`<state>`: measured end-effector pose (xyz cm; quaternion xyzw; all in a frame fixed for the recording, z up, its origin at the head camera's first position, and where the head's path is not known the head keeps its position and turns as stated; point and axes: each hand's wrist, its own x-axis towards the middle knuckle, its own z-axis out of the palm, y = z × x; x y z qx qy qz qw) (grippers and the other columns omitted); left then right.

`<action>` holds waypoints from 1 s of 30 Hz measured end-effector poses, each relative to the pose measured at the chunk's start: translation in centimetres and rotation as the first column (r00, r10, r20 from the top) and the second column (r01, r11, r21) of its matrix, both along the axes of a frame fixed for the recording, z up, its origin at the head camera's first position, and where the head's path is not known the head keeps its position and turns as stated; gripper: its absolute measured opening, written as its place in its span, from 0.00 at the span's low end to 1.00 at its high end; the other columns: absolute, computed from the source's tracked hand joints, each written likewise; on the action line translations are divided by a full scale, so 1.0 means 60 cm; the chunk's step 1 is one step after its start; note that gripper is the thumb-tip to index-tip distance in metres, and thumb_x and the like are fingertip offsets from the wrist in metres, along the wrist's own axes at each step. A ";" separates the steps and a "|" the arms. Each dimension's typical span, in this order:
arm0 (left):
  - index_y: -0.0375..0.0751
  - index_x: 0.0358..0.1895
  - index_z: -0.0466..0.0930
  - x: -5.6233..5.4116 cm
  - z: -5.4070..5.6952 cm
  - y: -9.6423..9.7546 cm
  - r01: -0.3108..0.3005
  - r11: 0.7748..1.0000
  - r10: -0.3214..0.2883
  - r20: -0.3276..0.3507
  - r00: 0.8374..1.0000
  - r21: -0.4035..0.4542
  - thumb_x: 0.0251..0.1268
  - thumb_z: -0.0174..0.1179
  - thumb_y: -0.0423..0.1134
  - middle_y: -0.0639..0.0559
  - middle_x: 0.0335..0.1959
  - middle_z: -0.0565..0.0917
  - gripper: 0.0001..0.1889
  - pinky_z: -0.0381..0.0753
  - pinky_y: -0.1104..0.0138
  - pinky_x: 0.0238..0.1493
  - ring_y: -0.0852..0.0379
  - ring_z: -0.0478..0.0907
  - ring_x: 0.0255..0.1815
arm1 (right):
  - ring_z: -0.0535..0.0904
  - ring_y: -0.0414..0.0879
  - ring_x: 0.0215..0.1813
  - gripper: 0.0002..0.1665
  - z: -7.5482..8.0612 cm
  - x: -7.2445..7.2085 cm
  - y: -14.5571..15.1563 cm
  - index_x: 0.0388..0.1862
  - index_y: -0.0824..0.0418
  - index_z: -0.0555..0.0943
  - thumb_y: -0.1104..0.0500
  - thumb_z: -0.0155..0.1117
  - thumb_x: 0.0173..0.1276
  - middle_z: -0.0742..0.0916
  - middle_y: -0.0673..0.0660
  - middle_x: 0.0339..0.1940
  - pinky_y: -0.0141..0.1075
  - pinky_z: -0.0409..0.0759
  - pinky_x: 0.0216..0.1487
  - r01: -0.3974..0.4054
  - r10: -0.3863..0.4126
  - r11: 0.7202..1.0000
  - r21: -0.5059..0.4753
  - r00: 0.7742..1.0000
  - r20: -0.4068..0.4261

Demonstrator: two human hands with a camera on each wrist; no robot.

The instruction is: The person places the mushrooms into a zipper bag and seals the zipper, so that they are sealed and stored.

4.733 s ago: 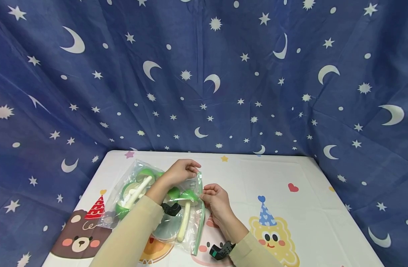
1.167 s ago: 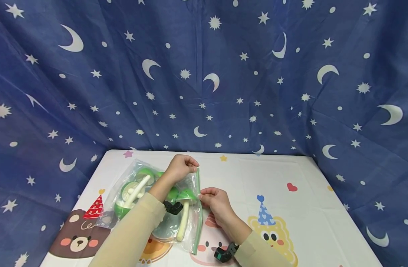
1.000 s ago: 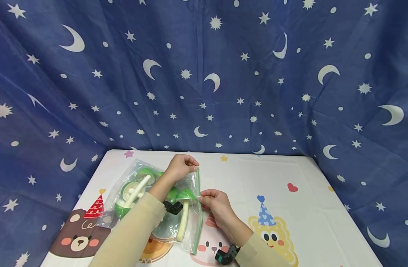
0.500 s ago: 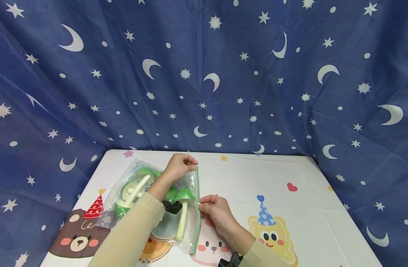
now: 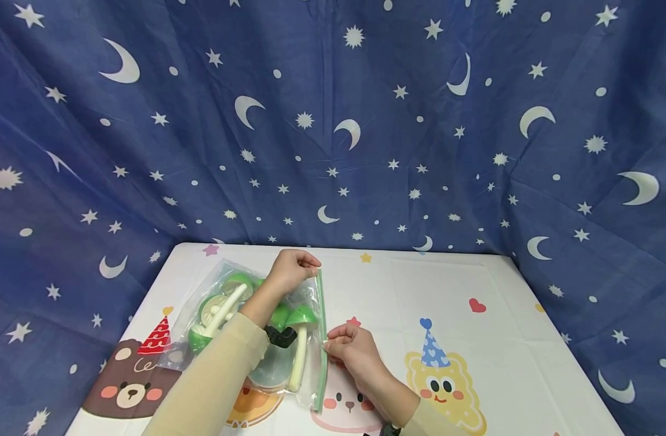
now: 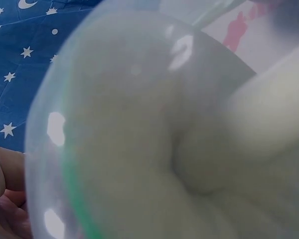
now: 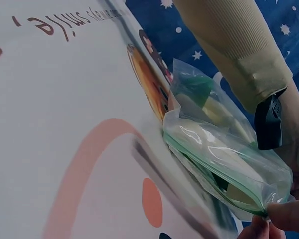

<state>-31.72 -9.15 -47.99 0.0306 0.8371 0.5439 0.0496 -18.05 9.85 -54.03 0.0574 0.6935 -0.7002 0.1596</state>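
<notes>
A clear zip bag [image 5: 310, 384] with a green zip strip [image 5: 323, 366] lies at the left of the table. Inside are several mushroom-shaped pieces [image 5: 302, 316] with green caps and white stems. My left hand [image 5: 290, 270] reaches across the bag and pinches the far end of the strip. My right hand [image 5: 359, 353] pinches the strip about midway between thumb and fingertips. In the right wrist view the zip mouth [image 7: 217, 172] gapes on the near side of those fingers. A pale mushroom cap [image 6: 124, 124] behind film fills most of the left wrist view.
The white tablecloth [image 5: 409, 290] carries printed cartoon figures, among them a bear [image 5: 131, 387] and a yellow biscuit [image 5: 444, 387]. A blue curtain [image 5: 376, 200] with moons and stars hangs behind and at the sides of the table.
My right hand has slid along the zip strip towards the near edge. The left hand has shifted slightly to the left and away, its pinch kept, and the strip has moved left with it.
</notes>
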 end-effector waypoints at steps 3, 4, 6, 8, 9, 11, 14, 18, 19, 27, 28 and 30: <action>0.36 0.42 0.91 0.001 0.001 -0.001 -0.004 1.000 0.004 0.001 1.000 0.004 0.68 0.70 0.28 0.46 0.35 0.89 0.04 0.79 0.70 0.38 0.57 0.82 0.35 | 0.80 0.39 0.30 0.16 -0.001 0.002 0.000 0.48 0.71 0.81 0.68 0.73 0.64 0.85 0.50 0.26 0.29 0.83 0.36 0.002 -0.002 1.000 -0.010 1.000 -0.004; 0.36 0.42 0.91 0.001 0.002 -0.002 -0.006 1.000 0.006 0.002 1.000 0.006 0.68 0.70 0.28 0.46 0.35 0.89 0.04 0.80 0.70 0.38 0.57 0.82 0.35 | 0.80 0.39 0.30 0.16 -0.001 0.003 0.000 0.48 0.71 0.81 0.68 0.73 0.63 0.84 0.50 0.26 0.29 0.83 0.36 0.001 -0.002 1.000 -0.011 1.000 -0.006; 0.36 0.42 0.91 0.001 0.002 -0.003 -0.007 1.000 0.007 0.002 1.000 0.005 0.68 0.70 0.28 0.46 0.35 0.89 0.04 0.80 0.70 0.38 0.57 0.82 0.35 | 0.80 0.40 0.31 0.16 -0.002 0.006 0.001 0.48 0.71 0.81 0.68 0.74 0.63 0.84 0.50 0.26 0.29 0.84 0.36 -0.001 0.001 1.000 -0.008 1.000 -0.009; 0.36 0.42 0.91 0.001 0.001 -0.004 -0.006 1.000 0.006 0.002 1.000 0.005 0.68 0.70 0.28 0.47 0.34 0.88 0.04 0.80 0.70 0.38 0.57 0.82 0.35 | 0.81 0.40 0.31 0.16 -0.003 0.008 0.002 0.48 0.70 0.81 0.67 0.74 0.63 0.84 0.50 0.26 0.29 0.84 0.37 -0.004 0.004 1.000 -0.002 1.000 -0.009; 0.36 0.42 0.91 0.001 0.001 -0.004 -0.006 1.000 0.006 0.002 1.000 0.006 0.68 0.70 0.28 0.47 0.34 0.88 0.04 0.80 0.70 0.38 0.57 0.82 0.35 | 0.81 0.40 0.31 0.16 -0.003 0.010 0.003 0.48 0.70 0.81 0.67 0.74 0.63 0.84 0.50 0.26 0.29 0.84 0.37 -0.005 0.005 1.000 0.002 1.000 -0.010; 0.36 0.42 0.91 0.001 0.001 -0.005 -0.007 1.000 0.007 0.001 1.000 0.002 0.68 0.70 0.28 0.48 0.34 0.88 0.04 0.80 0.70 0.38 0.57 0.82 0.35 | 0.80 0.40 0.31 0.16 -0.003 0.012 0.004 0.48 0.70 0.81 0.67 0.74 0.64 0.84 0.49 0.26 0.29 0.84 0.37 -0.010 0.010 1.000 0.009 1.000 -0.011; 0.37 0.42 0.91 0.001 0.000 -0.005 -0.013 1.000 0.013 0.000 1.000 -0.001 0.67 0.71 0.28 0.48 0.34 0.88 0.04 0.80 0.70 0.39 0.56 0.82 0.36 | 0.79 0.40 0.31 0.15 -0.003 0.017 0.006 0.47 0.70 0.81 0.67 0.74 0.64 0.83 0.49 0.26 0.29 0.83 0.36 -0.017 0.017 1.000 0.020 1.000 -0.014; 0.37 0.42 0.91 0.001 0.000 -0.006 -0.017 1.000 0.017 0.002 1.000 0.001 0.68 0.70 0.28 0.47 0.35 0.88 0.04 0.80 0.69 0.39 0.56 0.82 0.36 | 0.78 0.39 0.30 0.14 -0.003 0.023 0.007 0.44 0.69 0.81 0.67 0.75 0.63 0.82 0.49 0.25 0.28 0.82 0.34 -0.014 0.014 0.999 0.029 1.000 -0.012; 0.37 0.42 0.91 0.000 0.000 -0.006 -0.017 1.000 0.017 0.004 1.000 0.001 0.68 0.70 0.28 0.47 0.35 0.88 0.04 0.80 0.69 0.39 0.55 0.82 0.36 | 0.78 0.39 0.30 0.13 -0.002 0.025 0.007 0.43 0.69 0.81 0.67 0.75 0.62 0.82 0.48 0.24 0.27 0.82 0.34 -0.012 0.012 0.999 0.030 1.000 -0.012; 0.37 0.42 0.91 0.000 0.002 -0.007 -0.032 0.999 0.032 -0.001 0.999 -0.001 0.67 0.71 0.29 0.47 0.35 0.88 0.04 0.80 0.69 0.38 0.56 0.82 0.35 | 0.78 0.38 0.29 0.11 0.000 0.036 0.006 0.39 0.69 0.81 0.69 0.75 0.61 0.82 0.49 0.24 0.26 0.82 0.33 -0.015 0.015 1.000 0.018 1.000 -0.021; 0.37 0.42 0.91 0.000 0.002 -0.007 -0.034 0.999 0.034 -0.002 0.999 -0.002 0.67 0.71 0.29 0.48 0.35 0.88 0.04 0.80 0.69 0.38 0.56 0.82 0.35 | 0.78 0.38 0.29 0.11 0.000 0.036 0.006 0.39 0.69 0.81 0.69 0.75 0.61 0.81 0.49 0.24 0.26 0.82 0.33 -0.016 0.016 1.000 0.014 1.000 -0.020; 0.37 0.42 0.91 0.000 0.002 -0.008 -0.036 0.999 0.036 -0.006 0.999 -0.005 0.67 0.71 0.29 0.47 0.35 0.88 0.04 0.80 0.69 0.38 0.56 0.81 0.35 | 0.77 0.38 0.29 0.11 0.000 0.038 0.006 0.38 0.69 0.80 0.70 0.75 0.61 0.81 0.48 0.23 0.26 0.82 0.33 -0.017 0.017 1.000 0.007 1.000 -0.017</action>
